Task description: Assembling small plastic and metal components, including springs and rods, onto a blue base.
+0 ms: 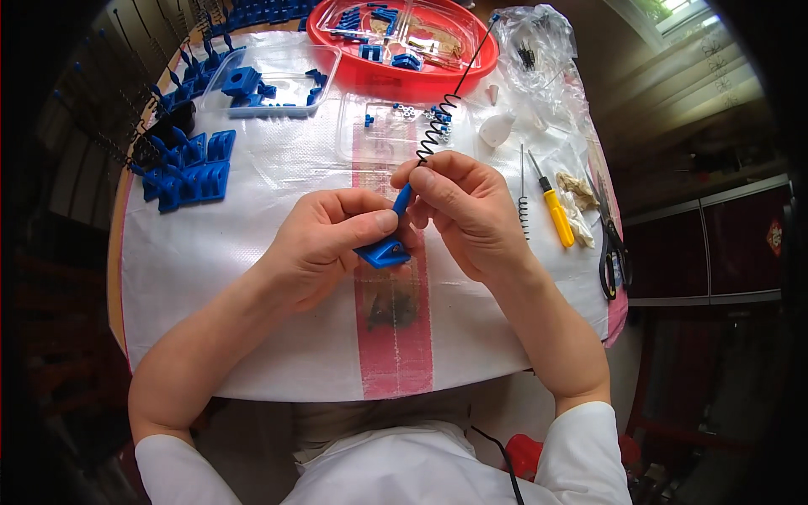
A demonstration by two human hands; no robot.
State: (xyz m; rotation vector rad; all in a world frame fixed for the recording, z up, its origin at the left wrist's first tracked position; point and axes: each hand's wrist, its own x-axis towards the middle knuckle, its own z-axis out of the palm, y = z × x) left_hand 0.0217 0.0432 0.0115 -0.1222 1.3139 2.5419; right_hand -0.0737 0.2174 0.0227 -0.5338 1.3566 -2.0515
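Fitting stage: left hand [324,240] pinching blue plastic bracket [383,252], right hand [459,202] fingers clamped on coiled spring rod [438,126], needing careful alignment next.

A round table [252,370] under a white woven plastic sheet with a red stripe fills the middle. Dark red cabinet doors [715,244] stand right; a bright window [682,13] lights the top-right corner.

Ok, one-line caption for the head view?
Left hand holds a blue plastic bracket; right hand fits a black spring rod into it.
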